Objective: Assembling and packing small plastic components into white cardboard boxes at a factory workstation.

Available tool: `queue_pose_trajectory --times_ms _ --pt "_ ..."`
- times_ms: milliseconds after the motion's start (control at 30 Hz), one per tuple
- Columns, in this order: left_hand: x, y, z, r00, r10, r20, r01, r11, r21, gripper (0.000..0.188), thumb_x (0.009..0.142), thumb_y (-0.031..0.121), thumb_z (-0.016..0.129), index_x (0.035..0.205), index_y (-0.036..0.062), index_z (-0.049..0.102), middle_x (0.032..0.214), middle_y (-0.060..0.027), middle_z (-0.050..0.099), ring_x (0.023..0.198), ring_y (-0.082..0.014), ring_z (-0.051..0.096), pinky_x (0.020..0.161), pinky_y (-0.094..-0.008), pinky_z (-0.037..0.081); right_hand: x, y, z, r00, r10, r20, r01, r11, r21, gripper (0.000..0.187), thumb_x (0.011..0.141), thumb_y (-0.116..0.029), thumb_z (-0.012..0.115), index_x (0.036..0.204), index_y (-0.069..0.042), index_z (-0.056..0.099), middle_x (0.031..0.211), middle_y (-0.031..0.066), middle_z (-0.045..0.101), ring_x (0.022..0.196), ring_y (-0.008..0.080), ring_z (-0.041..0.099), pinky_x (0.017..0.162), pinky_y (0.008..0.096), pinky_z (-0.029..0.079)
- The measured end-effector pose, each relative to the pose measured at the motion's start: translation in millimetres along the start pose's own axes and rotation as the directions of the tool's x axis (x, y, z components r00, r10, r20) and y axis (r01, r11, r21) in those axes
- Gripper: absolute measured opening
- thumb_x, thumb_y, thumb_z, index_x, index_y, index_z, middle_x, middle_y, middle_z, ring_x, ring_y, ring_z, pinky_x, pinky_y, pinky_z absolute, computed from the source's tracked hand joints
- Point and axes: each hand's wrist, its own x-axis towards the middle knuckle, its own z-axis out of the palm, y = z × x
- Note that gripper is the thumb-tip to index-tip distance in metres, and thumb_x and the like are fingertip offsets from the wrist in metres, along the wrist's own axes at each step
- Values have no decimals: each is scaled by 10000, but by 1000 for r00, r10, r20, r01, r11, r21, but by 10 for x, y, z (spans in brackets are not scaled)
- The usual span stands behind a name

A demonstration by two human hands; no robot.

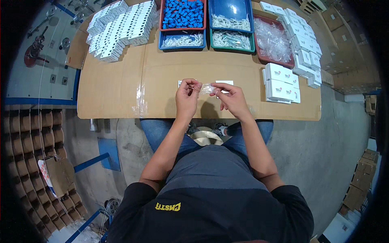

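Observation:
Above the cardboard-covered table (113,89), my two hands stretch a small clear plastic bag (206,88) between them. Its left end is pinched by the thumb and fingers of my left hand (187,97). My right hand (233,99) grips the other end with thumb and forefinger, its other fingers curled loosely. Something pale shows in or behind the clear plastic; I cannot make out what. Just beyond my hands lies a white flat piece (225,82), mostly covered by them, possibly an open box.
Trays of blue parts (182,14), white sticks (231,23) and clear bags (271,40) line the far side. Stacked white boxes stand at far left (121,30), far right (304,36) and near right (281,83). A partitioned cardboard rack (34,141) is at left.

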Motion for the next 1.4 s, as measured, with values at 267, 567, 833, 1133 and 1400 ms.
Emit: queue_pose_trajectory --times_ms 267,567,833,1133,1400 --pt "-50 513 -144 849 357 390 -527 510 680 647 807 421 865 1343 125 658 1260 -56 692 1161 -242 655 1133 -491 307 -45 -34 -33 999 -24 41 31 986 -161 300 1002 -20 631 1285 -32 728 952 10 725 758 36 629 526 197 475" --pt "-46 458 -167 837 298 458 -537 604 589 391 845 312 835 1189 145 750 1119 -21 743 1160 -198 656 1154 -462 286 -8 0 44 954 -290 70 294 872 -391 214 971 -74 668 1157 -36 768 970 79 765 747 150 660 695 279 529" --pt "-46 370 -167 841 283 462 -525 639 563 409 843 236 817 1233 149 733 1180 -30 745 1164 -212 665 1174 -484 299 -80 -217 105 945 -293 146 324 782 -532 242 996 -205 676 1139 -33 769 1359 136 650 1052 302 701 891 367 556" --pt "-45 289 -179 812 298 502 -552 671 495 433 839 187 805 1262 145 723 1210 -57 747 1163 -237 682 1187 -512 309 38 -36 73 927 -223 302 347 815 -463 429 992 -386 710 1197 -11 741 1510 193 536 1299 362 609 1064 410 494" --pt "-28 229 -169 816 295 497 -549 664 507 438 867 237 793 1281 124 708 1246 -76 730 1188 -260 667 1165 -491 353 6 -130 79 932 -169 322 324 787 -525 451 996 -405 699 1184 2 738 1528 214 516 1300 401 603 1075 422 489"
